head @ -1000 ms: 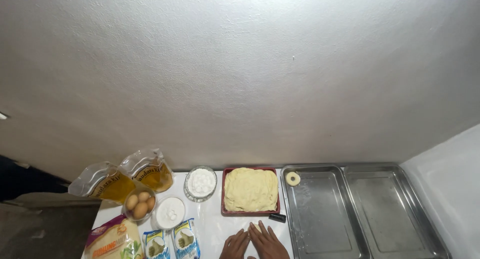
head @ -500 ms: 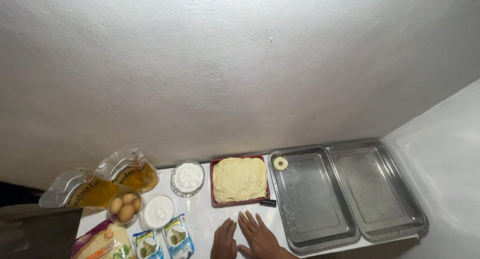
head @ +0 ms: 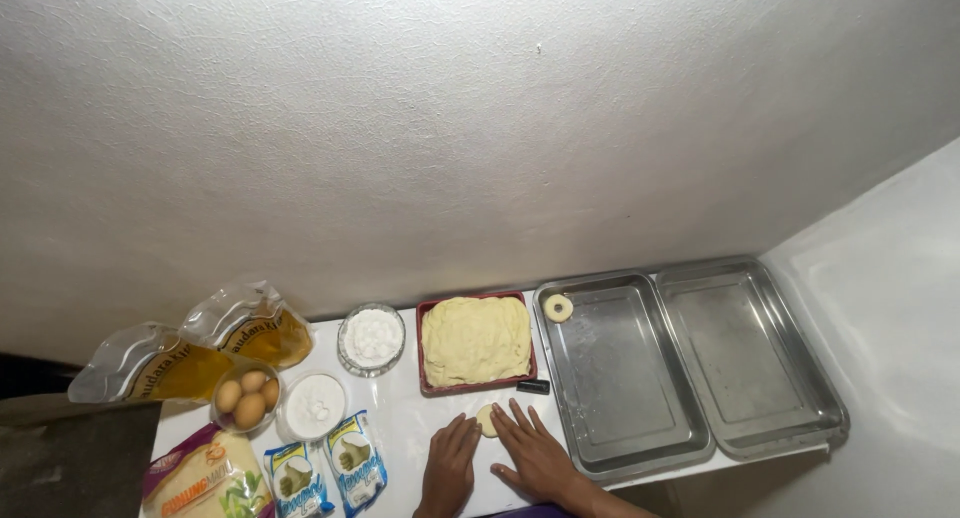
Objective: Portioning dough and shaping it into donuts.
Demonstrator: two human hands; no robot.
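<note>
hands flattening dough piece

two steel trays (head: 620, 378) at tabletop (head: 405, 418) right end, red dish of dough (head: 476, 340) mid. left hand (head: 450, 468) and right hand (head: 535, 453) open, flat; small dough piece (head: 486, 419) between them, front edge. likely shaping; next needs lifting it.

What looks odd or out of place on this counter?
Little stands out. One ring of dough sits alone in the near steel tray; the far tray looks bare. Both hands lie flat by a small dough piece.
</note>
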